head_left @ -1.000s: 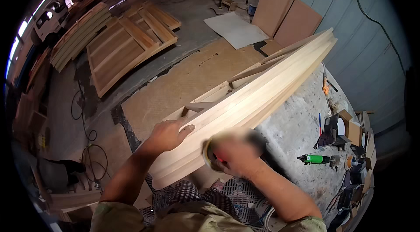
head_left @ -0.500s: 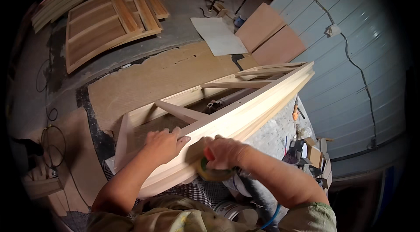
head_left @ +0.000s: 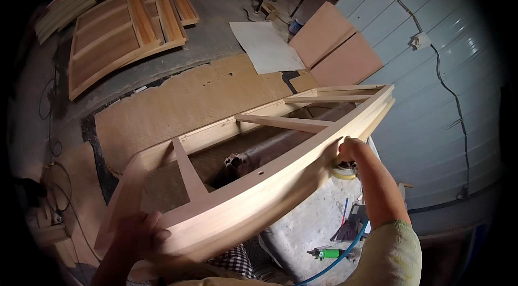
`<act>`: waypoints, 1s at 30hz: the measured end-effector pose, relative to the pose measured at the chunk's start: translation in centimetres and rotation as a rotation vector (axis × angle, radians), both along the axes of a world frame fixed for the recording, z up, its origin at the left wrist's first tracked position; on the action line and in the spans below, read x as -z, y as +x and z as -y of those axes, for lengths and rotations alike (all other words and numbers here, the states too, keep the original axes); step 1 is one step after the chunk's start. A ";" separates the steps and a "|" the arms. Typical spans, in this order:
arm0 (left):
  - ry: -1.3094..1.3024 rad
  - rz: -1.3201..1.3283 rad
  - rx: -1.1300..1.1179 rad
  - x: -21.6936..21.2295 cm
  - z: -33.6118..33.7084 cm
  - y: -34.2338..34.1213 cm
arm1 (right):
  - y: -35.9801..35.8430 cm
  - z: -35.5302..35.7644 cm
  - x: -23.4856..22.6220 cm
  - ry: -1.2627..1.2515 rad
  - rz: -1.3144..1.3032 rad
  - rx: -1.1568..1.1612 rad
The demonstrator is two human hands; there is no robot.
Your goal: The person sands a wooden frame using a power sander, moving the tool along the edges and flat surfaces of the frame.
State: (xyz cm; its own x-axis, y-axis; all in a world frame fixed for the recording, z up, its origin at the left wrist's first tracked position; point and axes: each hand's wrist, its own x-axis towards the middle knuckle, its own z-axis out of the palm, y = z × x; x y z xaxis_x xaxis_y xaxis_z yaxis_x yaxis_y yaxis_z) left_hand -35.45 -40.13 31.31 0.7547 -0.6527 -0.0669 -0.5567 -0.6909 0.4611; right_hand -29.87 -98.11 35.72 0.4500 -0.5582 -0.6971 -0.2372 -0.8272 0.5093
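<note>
A pale wooden frame with crosspieces lies slanted before me, its long near side facing me. My left hand grips the frame near its left end, fingers over the edge and thumb on the near side. Farther right, my right hand is closed around a small sander with a round, yellowish pad. The sander is against the outer near side of the frame, toward its right end. Its grip is mostly hidden under my fingers. A blue hose runs below my right forearm.
Under the frame is a dark tube-like support. A green-bodied tool lies on the pale surface below. Stacked wooden panels stand at the far left, two pinkish boards lean by the metal wall, and a brown sheet covers the floor.
My right hand has carried the sander rightward and away along the frame's near side. My left hand has shifted left and nearer along the frame. The view has moved too.
</note>
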 end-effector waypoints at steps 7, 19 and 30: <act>0.177 0.537 0.051 -0.9 -0.3 -1.8 | 3.9 6.7 0.0 0.058 -0.092 -0.062; 0.043 -0.051 -0.116 -2.5 2.2 -0.3 | -5.2 -21.9 -2.1 0.558 0.039 -0.347; -0.307 -0.302 -0.066 2.7 -0.6 -0.4 | -5.5 -20.0 -1.2 0.509 0.092 -0.196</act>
State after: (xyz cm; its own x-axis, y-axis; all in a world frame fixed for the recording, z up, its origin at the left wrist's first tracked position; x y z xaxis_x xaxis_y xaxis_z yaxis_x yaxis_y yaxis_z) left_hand -35.81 -39.50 28.59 0.7718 -0.6277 -0.1011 -0.3249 -0.5260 0.7860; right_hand -35.38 -78.13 36.91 0.5837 -0.0600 -0.8098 -0.0782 -0.9968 0.0175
